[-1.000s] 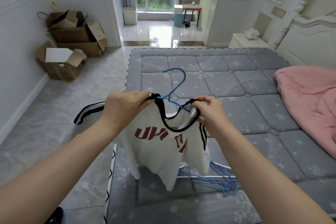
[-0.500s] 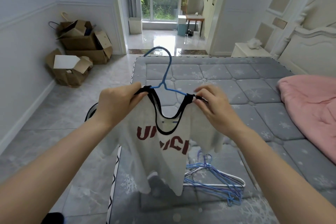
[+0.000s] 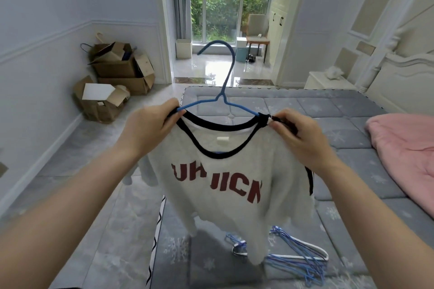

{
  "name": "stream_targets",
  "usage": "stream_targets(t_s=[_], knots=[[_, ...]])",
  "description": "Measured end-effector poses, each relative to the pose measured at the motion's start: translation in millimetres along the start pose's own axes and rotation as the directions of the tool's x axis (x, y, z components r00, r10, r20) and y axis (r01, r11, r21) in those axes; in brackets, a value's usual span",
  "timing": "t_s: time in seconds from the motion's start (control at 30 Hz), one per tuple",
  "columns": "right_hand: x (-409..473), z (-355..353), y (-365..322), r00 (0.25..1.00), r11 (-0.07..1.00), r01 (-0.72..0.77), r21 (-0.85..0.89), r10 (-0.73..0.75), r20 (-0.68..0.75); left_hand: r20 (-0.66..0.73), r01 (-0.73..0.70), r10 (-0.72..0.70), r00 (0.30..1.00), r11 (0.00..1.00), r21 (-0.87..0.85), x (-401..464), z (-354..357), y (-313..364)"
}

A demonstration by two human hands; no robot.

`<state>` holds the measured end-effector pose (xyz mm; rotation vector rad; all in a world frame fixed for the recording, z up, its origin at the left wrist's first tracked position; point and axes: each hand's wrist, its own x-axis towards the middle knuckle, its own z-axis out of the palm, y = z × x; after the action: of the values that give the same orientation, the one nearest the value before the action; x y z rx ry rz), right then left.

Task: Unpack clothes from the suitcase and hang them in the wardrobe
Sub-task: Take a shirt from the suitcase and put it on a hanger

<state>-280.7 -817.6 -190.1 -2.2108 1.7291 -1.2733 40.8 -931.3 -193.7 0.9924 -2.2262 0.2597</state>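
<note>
A light grey T-shirt [image 3: 225, 185] with a black collar and dark red letters hangs on a blue hanger [image 3: 225, 82], held up over the bed's near corner. The hanger's hook points up and left, and its arms run inside the collar. My left hand [image 3: 150, 124] pinches the shirt's left shoulder at the hanger's end. At the right shoulder, my right hand [image 3: 296, 134] grips the bunched black collar over the other hanger end. No suitcase shows, and a tall white cupboard [image 3: 279, 14] stands past the doorway.
A grey quilted mattress [image 3: 328, 110] fills the right side, with a pink blanket [image 3: 404, 148] on it. Several spare blue and white hangers [image 3: 298, 256] lie on its near part. Open cardboard boxes [image 3: 115, 77] stand by the left wall. A nightstand [image 3: 328, 80] is at the far right.
Both hands have lifted the shirt and spread its shoulders apart. The hanger has gone from tilted to upright, and the collar now sits stretched across it.
</note>
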Motion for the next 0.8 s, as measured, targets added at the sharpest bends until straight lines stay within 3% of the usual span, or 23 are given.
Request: stream_targets(t_s=[0.17,0.3,0.4,0.6,0.8], knots=[[4,-22,19,0.994,0.992,-0.065,-0.111,0.074,0.081,-0.051,-0.006,0.006,0.999,1.0,0.002,4,-6,-12],[1,-15,10,0.98,0.991,-0.129,-0.019,0.131,0.152,-0.054,-0.02,0.019,0.998,1.0,-0.009,4,-3,-9],[2,0,8,0.986,0.993,-0.032,-0.112,0.05,0.158,-0.031,-0.029,0.027,0.999,0.999,-0.039,4,1,-10],[7,15,-2,0.999,0.986,0.036,-0.162,-0.036,0.002,-0.006,0.002,-0.003,1.0,0.991,-0.133,-10,-9,-23],[28,39,-12,0.986,0.986,0.158,-0.043,-0.156,0.052,0.082,0.241,-0.238,0.968,0.97,-0.027,-49,-33,-33]])
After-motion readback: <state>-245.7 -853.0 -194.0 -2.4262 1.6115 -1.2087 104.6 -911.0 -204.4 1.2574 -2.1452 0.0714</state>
